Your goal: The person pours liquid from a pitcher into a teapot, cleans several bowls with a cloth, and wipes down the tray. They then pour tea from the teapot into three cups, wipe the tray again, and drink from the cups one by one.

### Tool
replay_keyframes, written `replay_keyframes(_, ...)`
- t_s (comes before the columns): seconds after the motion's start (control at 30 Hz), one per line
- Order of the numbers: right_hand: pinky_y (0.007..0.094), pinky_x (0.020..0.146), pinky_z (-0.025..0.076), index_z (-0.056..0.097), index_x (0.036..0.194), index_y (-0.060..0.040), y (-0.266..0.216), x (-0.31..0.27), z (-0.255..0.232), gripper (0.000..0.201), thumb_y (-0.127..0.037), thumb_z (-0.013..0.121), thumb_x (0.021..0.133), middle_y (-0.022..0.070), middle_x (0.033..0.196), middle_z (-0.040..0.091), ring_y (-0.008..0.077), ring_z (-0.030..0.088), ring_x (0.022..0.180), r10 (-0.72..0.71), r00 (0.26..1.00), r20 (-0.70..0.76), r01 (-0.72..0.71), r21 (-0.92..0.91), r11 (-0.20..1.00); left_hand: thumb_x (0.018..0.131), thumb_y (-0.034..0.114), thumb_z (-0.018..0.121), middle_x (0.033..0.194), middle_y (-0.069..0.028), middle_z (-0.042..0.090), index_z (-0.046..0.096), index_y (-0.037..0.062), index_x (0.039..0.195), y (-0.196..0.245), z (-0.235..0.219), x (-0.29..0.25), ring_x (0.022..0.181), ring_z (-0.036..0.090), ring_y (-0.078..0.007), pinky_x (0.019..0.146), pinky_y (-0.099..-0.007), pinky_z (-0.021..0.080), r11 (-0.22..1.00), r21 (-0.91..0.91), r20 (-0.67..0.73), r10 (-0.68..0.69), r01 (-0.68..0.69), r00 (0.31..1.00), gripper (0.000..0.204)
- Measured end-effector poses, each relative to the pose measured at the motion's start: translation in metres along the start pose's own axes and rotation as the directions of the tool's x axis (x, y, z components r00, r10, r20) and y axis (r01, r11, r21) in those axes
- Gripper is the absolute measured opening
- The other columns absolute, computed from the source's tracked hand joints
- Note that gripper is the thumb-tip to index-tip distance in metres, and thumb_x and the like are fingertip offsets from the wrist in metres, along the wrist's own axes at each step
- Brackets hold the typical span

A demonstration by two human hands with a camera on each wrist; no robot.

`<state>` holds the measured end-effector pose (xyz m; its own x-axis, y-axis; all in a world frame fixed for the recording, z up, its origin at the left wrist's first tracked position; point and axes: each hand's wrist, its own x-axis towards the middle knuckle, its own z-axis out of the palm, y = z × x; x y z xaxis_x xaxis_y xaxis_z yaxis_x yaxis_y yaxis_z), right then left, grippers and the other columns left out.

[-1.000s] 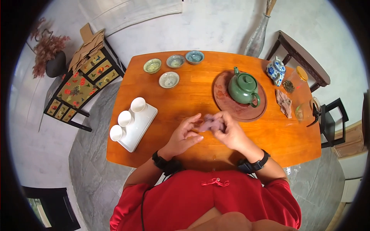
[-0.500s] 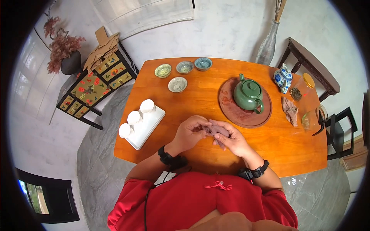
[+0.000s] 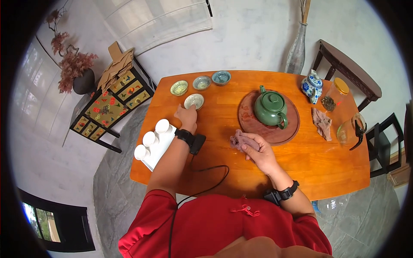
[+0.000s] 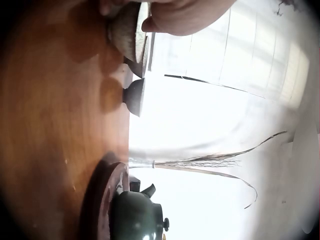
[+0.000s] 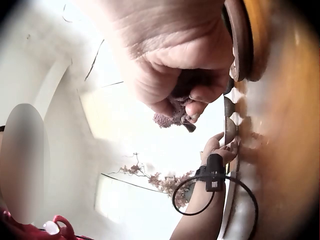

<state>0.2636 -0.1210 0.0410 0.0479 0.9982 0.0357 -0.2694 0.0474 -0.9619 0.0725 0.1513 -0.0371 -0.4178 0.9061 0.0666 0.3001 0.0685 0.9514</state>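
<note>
Head view: the left hand (image 3: 188,118) pinches a pale bowl (image 3: 194,100) beside other bowls (image 3: 201,82) on the table (image 3: 215,129); the right hand (image 3: 260,157) grips a cloth (image 3: 246,141), apparently bunched for a compact hold. Left wrist view: the thumb (image 4: 167,21) overlaps the bowl's rim, likely for control. Right wrist view: curled fingers (image 5: 206,93) clasp the cloth.

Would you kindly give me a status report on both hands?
Left hand gripping nearest bowl by its rim. Right hand holding crumpled cloth. Black cable looped nearby; nothing visibly blocking the bowl.
</note>
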Motion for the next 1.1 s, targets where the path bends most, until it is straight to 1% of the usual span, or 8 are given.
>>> replay_keyframes(0.1, 0.0194, 0.063, 0.045, 0.049, 0.126, -0.0047, 0.003, 0.001, -0.004, 0.038, -0.006, 0.062, 0.090, 0.0039, 0.106, 0.062, 0.0062, 0.057, 0.089, -0.031, 0.998, -0.056, 0.029, -0.045, 0.999, 0.086, 0.004, 0.054, 0.099, -0.0125, 0.059, 0.049, -0.0056, 0.117, 0.013, -0.015, 0.001, 0.076, 0.062, -0.0203, 0.065, -0.0299, 0.055, 0.953, -0.237, 0.412, -0.078, 0.189, 0.908, 0.032)
replay_keyframes(0.33, 0.0271, 0.082, 0.047, 0.053, 0.117, -0.0068, 0.027, 0.009, -0.012, 0.034, -0.005, 0.066, 0.086, 0.0054, 0.103, 0.061, 0.0137, 0.058, 0.093, -0.340, 0.928, -0.154, 0.295, -0.257, 0.920, 0.085, 0.001, 0.049, 0.103, -0.0141, 0.059, 0.043, -0.0012, 0.121, 0.044, -0.059, -0.056, 0.073, 0.063, -0.0225, 0.069, -0.0389, 0.060, 0.850, -0.329, 0.633, -0.124, 0.411, 0.764, 0.036)
replay_keyframes(0.5, 0.0311, 0.080, 0.049, 0.060, 0.105, -0.0049, 0.010, 0.010, -0.008, 0.029, -0.004, 0.071, 0.079, 0.0096, 0.099, 0.061, 0.0224, 0.061, 0.089, -0.541, 0.837, -0.077, 0.397, -0.595, 0.699, 0.084, 0.002, 0.054, 0.110, -0.0149, 0.058, 0.041, 0.0032, 0.127, 0.055, -0.087, -0.133, 0.089, 0.066, -0.0249, 0.071, -0.0401, 0.060, 0.798, -0.131, 0.908, -0.142, 0.588, 0.395, 0.045)
replay_keyframes(0.73, 0.0410, 0.066, 0.051, 0.065, 0.096, -0.0063, 0.005, -0.004, 0.004, 0.025, -0.007, 0.071, 0.072, 0.0108, 0.090, 0.060, 0.0329, 0.062, 0.078, -0.424, 0.902, 0.077, 0.221, -0.928, 0.301, 0.085, 0.006, 0.060, 0.113, -0.0128, 0.058, 0.046, 0.0046, 0.128, 0.048, -0.082, -0.171, 0.093, 0.064, -0.0212, 0.073, -0.0351, 0.059, 0.912, -0.144, 0.935, -0.001, 0.385, 0.354, 0.045)
replay_keyframes(0.9, 0.0382, 0.066, 0.051, 0.067, 0.094, -0.0064, 0.001, 0.000, -0.011, 0.023, -0.009, 0.072, 0.072, 0.0114, 0.086, 0.061, 0.0319, 0.062, 0.076, -0.355, 0.934, 0.031, 0.219, -0.836, 0.503, 0.089, 0.019, 0.066, 0.114, -0.0128, 0.058, 0.045, 0.0048, 0.131, 0.051, -0.087, -0.168, 0.095, 0.063, -0.0196, 0.075, -0.0328, 0.059, 0.916, -0.065, 0.972, -0.032, 0.396, 0.234, 0.049)
replay_keyframes(0.97, 0.0375, 0.066, 0.051, 0.067, 0.095, -0.0065, 0.003, 0.004, -0.012, 0.023, -0.010, 0.072, 0.073, 0.0117, 0.084, 0.062, 0.0315, 0.062, 0.076, -0.320, 0.947, 0.011, 0.208, -0.781, 0.588, 0.089, 0.020, 0.066, 0.114, -0.0126, 0.057, 0.045, 0.0042, 0.131, 0.050, -0.085, -0.170, 0.095, 0.063, -0.0197, 0.076, -0.0329, 0.059, 0.892, -0.058, 0.971, -0.054, 0.448, 0.234, 0.050)
replay_keyframes(1.03, 0.0376, 0.065, 0.050, 0.068, 0.095, -0.0072, 0.010, 0.009, 0.000, 0.023, -0.009, 0.073, 0.073, 0.0115, 0.083, 0.062, 0.0311, 0.062, 0.075, -0.562, 0.824, -0.072, 0.344, -0.725, 0.597, 0.089, 0.020, 0.065, 0.115, -0.0124, 0.057, 0.044, 0.0036, 0.132, 0.052, -0.086, -0.173, 0.096, 0.063, -0.0197, 0.077, -0.0330, 0.058, 0.866, -0.047, 0.971, -0.076, 0.499, 0.225, 0.050)
replay_keyframes(1.1, 0.0374, 0.067, 0.050, 0.068, 0.093, -0.0075, 0.003, 0.004, 0.004, 0.020, -0.009, 0.073, 0.073, 0.0103, 0.082, 0.062, 0.0301, 0.061, 0.075, -0.477, 0.876, -0.075, 0.276, -0.733, 0.622, 0.092, 0.015, 0.060, 0.120, -0.0093, 0.057, 0.042, 0.0003, 0.134, 0.058, -0.088, -0.172, 0.105, 0.060, -0.0206, 0.080, -0.0353, 0.058, 0.888, -0.086, 0.970, -0.029, 0.452, 0.240, 0.048)
